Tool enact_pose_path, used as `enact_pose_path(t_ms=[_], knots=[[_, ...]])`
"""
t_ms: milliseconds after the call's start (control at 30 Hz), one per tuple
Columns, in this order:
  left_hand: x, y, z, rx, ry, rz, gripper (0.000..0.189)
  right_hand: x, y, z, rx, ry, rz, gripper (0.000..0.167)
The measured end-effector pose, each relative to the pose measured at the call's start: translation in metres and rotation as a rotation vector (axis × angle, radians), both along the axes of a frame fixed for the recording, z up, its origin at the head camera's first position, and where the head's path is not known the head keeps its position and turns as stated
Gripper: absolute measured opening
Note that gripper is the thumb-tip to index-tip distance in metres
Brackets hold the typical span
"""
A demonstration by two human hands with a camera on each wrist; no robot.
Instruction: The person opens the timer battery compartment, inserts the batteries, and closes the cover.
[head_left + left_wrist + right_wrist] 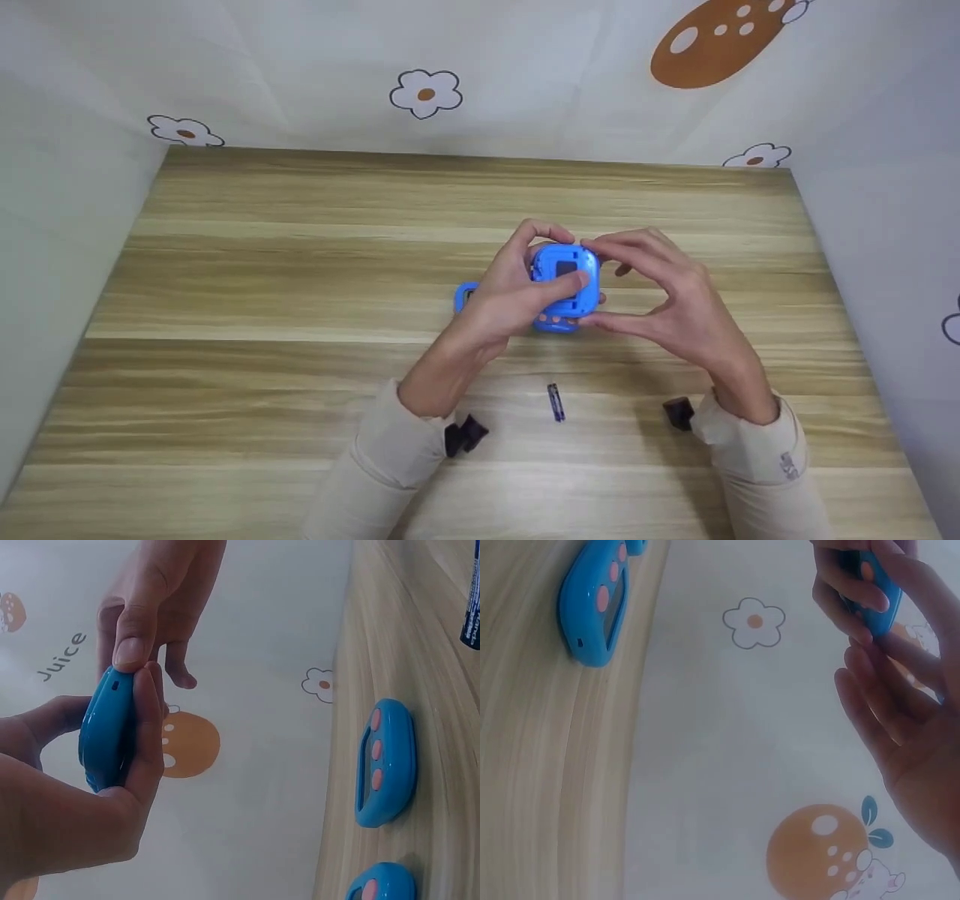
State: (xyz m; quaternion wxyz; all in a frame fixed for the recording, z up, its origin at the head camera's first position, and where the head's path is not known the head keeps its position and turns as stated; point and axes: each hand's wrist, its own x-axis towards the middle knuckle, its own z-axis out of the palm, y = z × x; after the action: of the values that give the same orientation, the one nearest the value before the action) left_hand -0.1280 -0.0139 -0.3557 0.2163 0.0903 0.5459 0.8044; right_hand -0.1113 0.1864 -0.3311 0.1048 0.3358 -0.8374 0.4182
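A blue handheld device [590, 262] is up off the table between both hands, its back with a recessed compartment turned toward the head camera. My left hand [499, 296] grips it from the left, thumb laid across the back and fingers behind. From the right side, my right hand [675, 292] pinches opposite edges between thumb and fingertips. The left wrist view shows the held device [105, 731] edge-on. In the right wrist view, pink buttons show on the held device [881, 596], partly covered by fingers.
Two similar blue devices with pink buttons lie on the wooden table: one device [556, 325] below the held one, another device [463, 294] partly hidden by my left hand. A slim dark-blue battery [556, 403] lies nearer me, between my forearms. A printed cloth [315, 82] stands behind the table.
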Motion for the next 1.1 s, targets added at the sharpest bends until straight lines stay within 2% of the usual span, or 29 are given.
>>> enact_pose_path(t_ms=[67,167,400,533,700,1100], knots=[[0.0005,0.0011,-0.0006,-0.02,0.011,0.002,0.041,0.0004,0.0002,0.002,-0.013,0.004,0.009,0.068],[0.0009,0.0013,-0.0008,0.005,0.016,-0.02,0.04,0.001,0.0014,0.0052,-0.029,0.012,0.025,0.068],[-0.0006,0.0026,-0.0033,0.255,-0.022,-0.145,0.036,0.0035,0.0022,0.0073,-0.031,0.047,0.031,0.071],[-0.0003,0.0041,-0.0054,0.36,0.0,-0.17,0.035,0.003,0.0003,0.0052,-0.031,0.058,0.034,0.071],[0.0003,0.0051,-0.0071,0.39,0.065,-0.187,0.035,0.0021,0.0009,0.0041,-0.039,0.065,0.04,0.071],[0.0009,0.0081,-0.0073,0.395,0.093,-0.207,0.033,0.0025,0.004,0.0057,-0.047,0.074,0.045,0.072]])
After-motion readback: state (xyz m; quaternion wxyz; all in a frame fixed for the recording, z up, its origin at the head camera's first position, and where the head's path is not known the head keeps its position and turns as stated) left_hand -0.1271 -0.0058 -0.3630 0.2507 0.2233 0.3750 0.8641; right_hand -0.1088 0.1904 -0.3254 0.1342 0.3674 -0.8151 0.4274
